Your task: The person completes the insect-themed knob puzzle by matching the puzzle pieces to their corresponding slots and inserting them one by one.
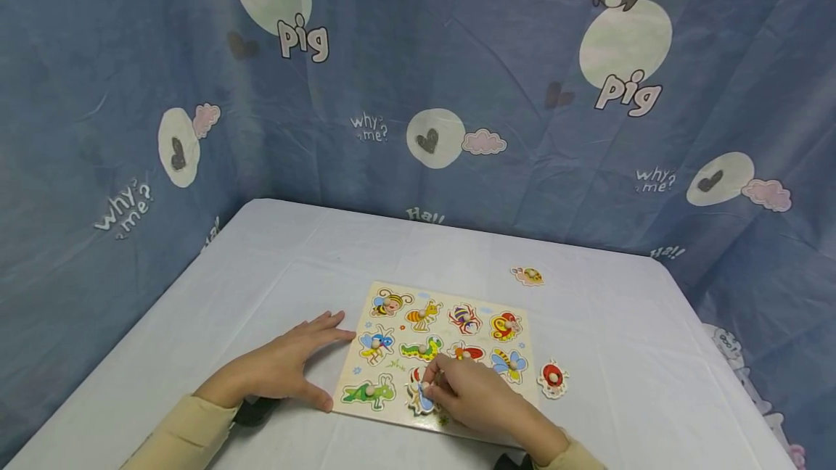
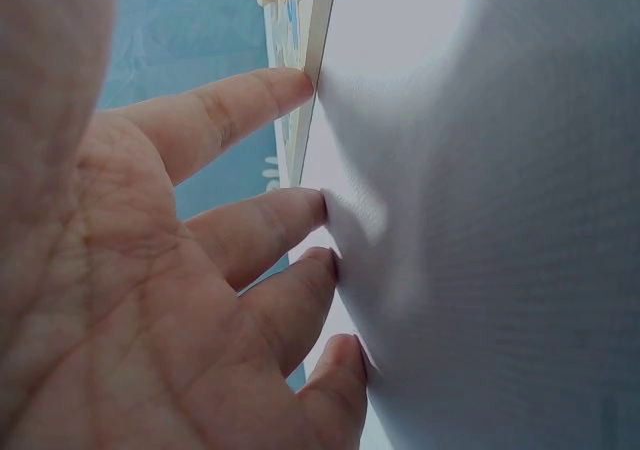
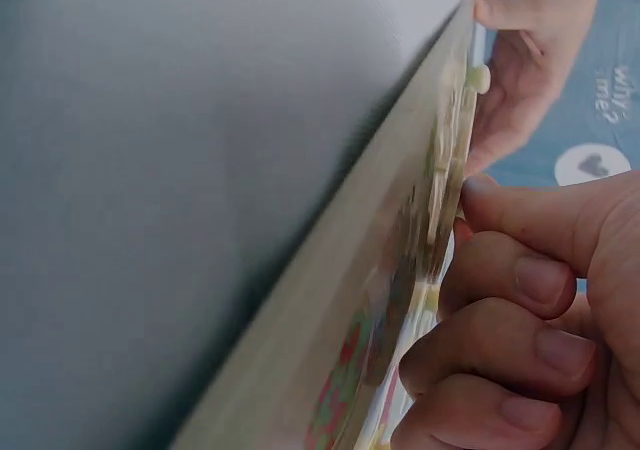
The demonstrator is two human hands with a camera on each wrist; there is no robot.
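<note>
A wooden insect puzzle board (image 1: 392,416) lies on the white table. My right hand (image 1: 473,394) pinches a blue-winged insect puzzle piece (image 1: 423,402) over the bottom row, right of the green grasshopper piece (image 1: 370,392). From the right wrist view, that piece (image 3: 448,195) sits close over the board, tilt hard to judge, with the other fingers curled below the thumb. Thumb and index finger spread, my left hand (image 1: 284,365) touches the board's left edge. In the left wrist view its index fingertip (image 2: 300,85) meets the board's side, while the other fingertips rest on the cloth.
A red ladybug piece (image 1: 554,378) lies just right of the board. Farther back is a yellow-and-pink snail piece (image 1: 527,276). Several knobbed insect pieces, such as the caterpillar (image 1: 423,349), sit in the board. A blue printed curtain (image 1: 366,180) hangs behind the table.
</note>
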